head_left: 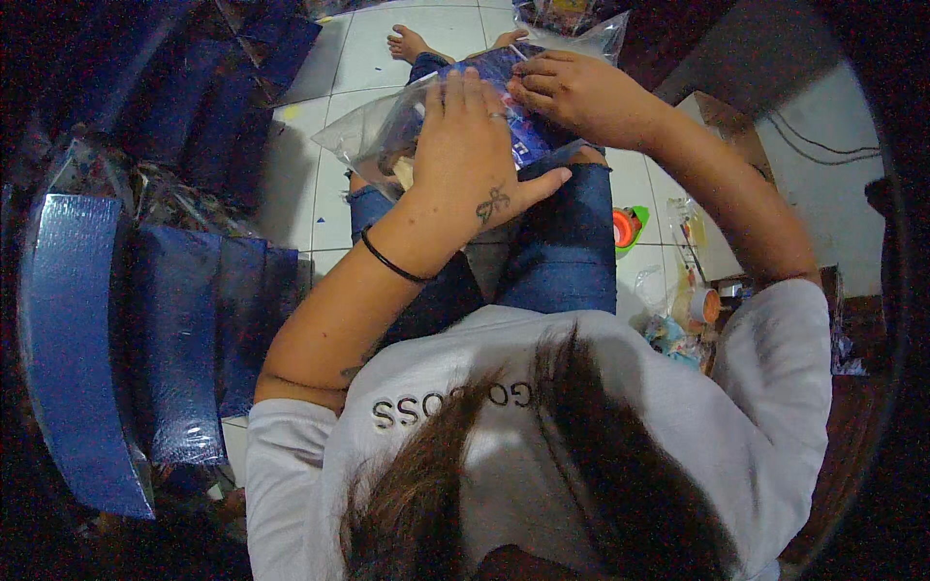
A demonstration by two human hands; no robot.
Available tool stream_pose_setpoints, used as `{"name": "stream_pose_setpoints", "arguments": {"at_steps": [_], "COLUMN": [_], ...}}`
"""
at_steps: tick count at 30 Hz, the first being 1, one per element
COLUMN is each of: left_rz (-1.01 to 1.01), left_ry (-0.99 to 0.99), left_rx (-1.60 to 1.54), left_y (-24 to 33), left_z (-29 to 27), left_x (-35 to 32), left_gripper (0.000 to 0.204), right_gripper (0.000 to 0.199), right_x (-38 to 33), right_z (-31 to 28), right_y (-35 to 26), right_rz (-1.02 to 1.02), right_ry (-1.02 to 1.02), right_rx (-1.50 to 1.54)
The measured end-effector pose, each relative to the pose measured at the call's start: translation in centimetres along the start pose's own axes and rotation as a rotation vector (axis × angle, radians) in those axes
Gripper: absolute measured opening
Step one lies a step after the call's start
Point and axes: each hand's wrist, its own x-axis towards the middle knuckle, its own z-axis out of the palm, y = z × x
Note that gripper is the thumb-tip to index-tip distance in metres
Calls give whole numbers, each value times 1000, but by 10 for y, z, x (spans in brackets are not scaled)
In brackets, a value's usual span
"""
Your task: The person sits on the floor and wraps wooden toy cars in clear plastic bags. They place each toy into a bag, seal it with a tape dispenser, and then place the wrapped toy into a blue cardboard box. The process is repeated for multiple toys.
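A blue printed package in a clear plastic bag lies across my lap, over my knees. My left hand rests flat on it, fingers stretched forward and thumb out to the right. At the far right part of the package is my right hand, its fingers bent and pressed together on the plastic. Loose clear film sticks out past the package on the left and at the far right. Both hands cover part of the print, and the right fingertips' exact hold is partly hidden.
Blue shiny wrapped boxes stand in rows along my left. On the tiled floor to the right lie a green and orange tape dispenser, an orange-cored tape roll and crumpled plastic. A cardboard box stands near the wall.
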Motion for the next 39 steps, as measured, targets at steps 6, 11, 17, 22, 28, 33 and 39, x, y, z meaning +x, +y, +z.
{"name": "stream_pose_setpoints", "arguments": {"at_steps": [6, 11, 17, 22, 28, 33, 39], "left_rz": [-48, 137, 157, 185, 229, 243, 276], "left_ry": [-443, -139, 18, 93, 205, 148, 234], "left_rx": [-230, 167, 74, -49, -24, -110, -131], "left_y": [29, 15, 7, 14, 13, 9, 6], "left_z": [-70, -28, 9, 6, 8, 7, 9], "left_x": [2, 2, -18, -19, -20, -24, -30], "left_gripper": [72, 61, 56, 48, 33, 27, 25], "right_gripper": [39, 49, 75, 92, 68, 50, 42], "right_x": [-8, -24, -128, -216, -273, -253, -138], "right_z": [1, 25, 159, 304, 394, 325, 26], "right_y": [-34, -31, -81, -149, -189, -147, 1], "right_rz": [194, 241, 1955, 2448, 2230, 2433, 1201], "right_ry": [198, 232, 474, -202, -478, 1010, 1453], "right_rx": [36, 88, 132, 452, 589, 1837, 756]}}
